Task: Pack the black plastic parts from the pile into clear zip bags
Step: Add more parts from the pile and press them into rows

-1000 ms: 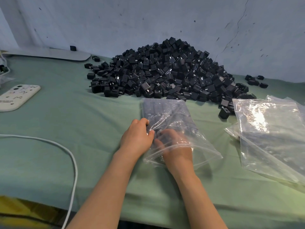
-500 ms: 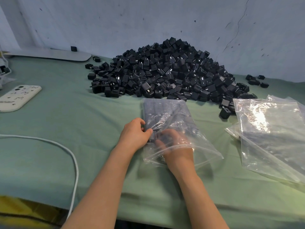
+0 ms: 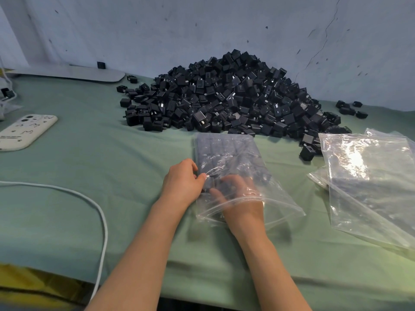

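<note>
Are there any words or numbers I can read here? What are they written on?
Nothing here can be read for sure.
On the white flat device: dark marks and a row of tiny print, too blurred to read.
On the pile of black plastic parts: no letters can be made out.
On the clear zip bag and the spare bags: no print shows.
</note>
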A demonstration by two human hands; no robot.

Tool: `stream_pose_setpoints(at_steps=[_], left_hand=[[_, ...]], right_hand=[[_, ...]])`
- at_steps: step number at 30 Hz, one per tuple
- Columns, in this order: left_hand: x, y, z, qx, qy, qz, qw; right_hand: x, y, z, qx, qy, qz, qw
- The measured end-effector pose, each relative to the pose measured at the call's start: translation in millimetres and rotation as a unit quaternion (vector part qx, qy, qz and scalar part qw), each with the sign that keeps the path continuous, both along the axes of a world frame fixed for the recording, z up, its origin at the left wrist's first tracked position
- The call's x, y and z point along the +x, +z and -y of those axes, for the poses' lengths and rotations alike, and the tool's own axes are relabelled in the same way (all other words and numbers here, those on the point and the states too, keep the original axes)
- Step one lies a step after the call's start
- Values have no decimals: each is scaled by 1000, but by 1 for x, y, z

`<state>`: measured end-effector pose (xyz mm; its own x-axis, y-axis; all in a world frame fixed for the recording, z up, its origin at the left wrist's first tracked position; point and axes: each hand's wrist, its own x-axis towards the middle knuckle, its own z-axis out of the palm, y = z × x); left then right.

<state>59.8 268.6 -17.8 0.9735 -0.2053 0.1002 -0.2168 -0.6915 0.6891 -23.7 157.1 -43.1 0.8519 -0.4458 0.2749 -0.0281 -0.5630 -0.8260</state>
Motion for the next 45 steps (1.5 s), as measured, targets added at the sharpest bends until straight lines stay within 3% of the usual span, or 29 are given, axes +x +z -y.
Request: stream_pose_setpoints(at_steps=[5,15,23,34,45], left_hand=[[-5,1,-6,89,-48,-21,995],[-13,10,-12,112,-139,-68,982],[-14,10,-12,93,-101,-64,988],[-16,12,-12,107,-124,-53,985],[-18,14,-11,137,-124,13,983]], right_hand=[[1,2,0,-7,1,-22,1000],[5,4,0,-52,-19,-72,996],[-3,-3,3,68,10,-22,997],[7,-4,5,-21,-4,-61,998],[7,-4,7,-65,-12,-50,997]])
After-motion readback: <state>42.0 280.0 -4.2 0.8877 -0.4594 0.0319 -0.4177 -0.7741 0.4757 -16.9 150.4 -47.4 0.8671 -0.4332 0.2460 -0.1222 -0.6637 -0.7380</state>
